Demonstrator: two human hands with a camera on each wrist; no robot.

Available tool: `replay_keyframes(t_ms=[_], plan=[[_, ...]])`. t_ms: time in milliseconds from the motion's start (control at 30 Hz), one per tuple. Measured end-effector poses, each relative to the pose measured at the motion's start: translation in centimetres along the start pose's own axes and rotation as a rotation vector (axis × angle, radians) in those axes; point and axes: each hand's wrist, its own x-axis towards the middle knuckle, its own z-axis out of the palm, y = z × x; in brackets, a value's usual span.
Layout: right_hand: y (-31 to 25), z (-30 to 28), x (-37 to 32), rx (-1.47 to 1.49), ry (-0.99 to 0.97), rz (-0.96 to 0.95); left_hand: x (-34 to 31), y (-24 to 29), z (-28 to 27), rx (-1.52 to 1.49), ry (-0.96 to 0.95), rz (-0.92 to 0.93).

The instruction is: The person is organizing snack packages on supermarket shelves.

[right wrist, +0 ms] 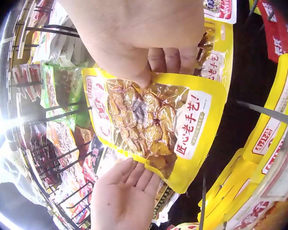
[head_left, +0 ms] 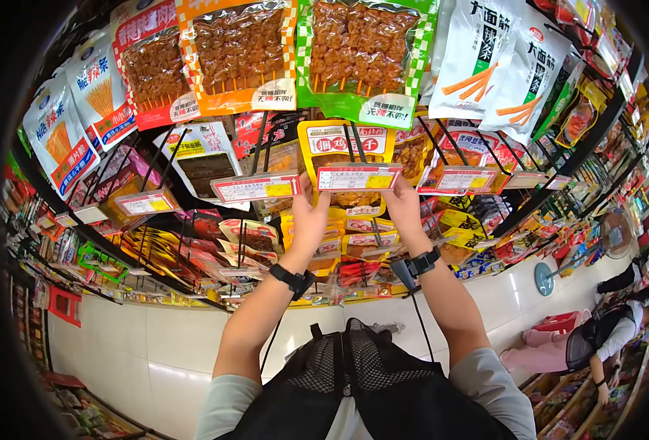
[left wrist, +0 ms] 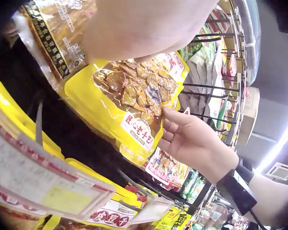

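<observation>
Being pinched by both hands [head_left: 310, 218] [head_left: 404, 209], the flat yellow-edged plastic packet [right wrist: 153, 128] could be snagged by the red-bordered price tag [head_left: 357, 178] if tugged.

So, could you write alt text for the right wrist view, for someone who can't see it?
A person's right hand and left hand hold a yellow snack packet by its opposite edges, brown food showing inside. More yellow packets are at the right, with colourful snack bags at the left.
</observation>
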Motion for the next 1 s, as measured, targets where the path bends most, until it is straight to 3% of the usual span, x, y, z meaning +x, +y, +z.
replay_keyframes(t_ms=[167, 333, 500, 567, 667, 767, 800, 900, 1000], plan=[[2.8, -0.6, -0.4, 0.018, 0.001, -0.004, -2.2, -1.9, -1.8, 0.012, 0.045, -0.048], [-0.2, -1.2, -2.7, -0.043, 0.01, -0.043, -3.4, 0.3, -3.3, 0.021, 0.064, -0.08], [-3.9, -0.1, -4.3, -0.128, -0.171, 0.0, -3.8, 3.7, -6.0, 0.117, 0.14, -0.018], [-6.0, 1.2, -4.4, -0.169, -0.303, -0.034, -3.3, 5.8, -6.8, 0.028, 0.25, 0.019], [-7.8, 3.8, -3.8, -0.102, -0.355, -0.055, -2.1, 6.8, -9.2, 0.24, 0.4, 0.111], [-7.6, 6.9, -2.4, -0.02, -0.362, -0.147, -0.5, 6.6, -10.3, 0.195, 0.339, 0.135], [-7.7, 7.5, -1.8, -0.049, -0.382, -0.156, 0.0, 5.8, -11.4, 0.341, 0.28, 0.017], [-6.6, 10.0, -1.0, -0.06, -0.422, -0.15, 1.5, 5.4, -11.9, 0.369, 0.125, -0.039], [-6.0, 11.6, -0.5, -0.191, -0.504, -0.097, 2.2, 4.3, -12.5, 0.341, 0.137, -0.125]])
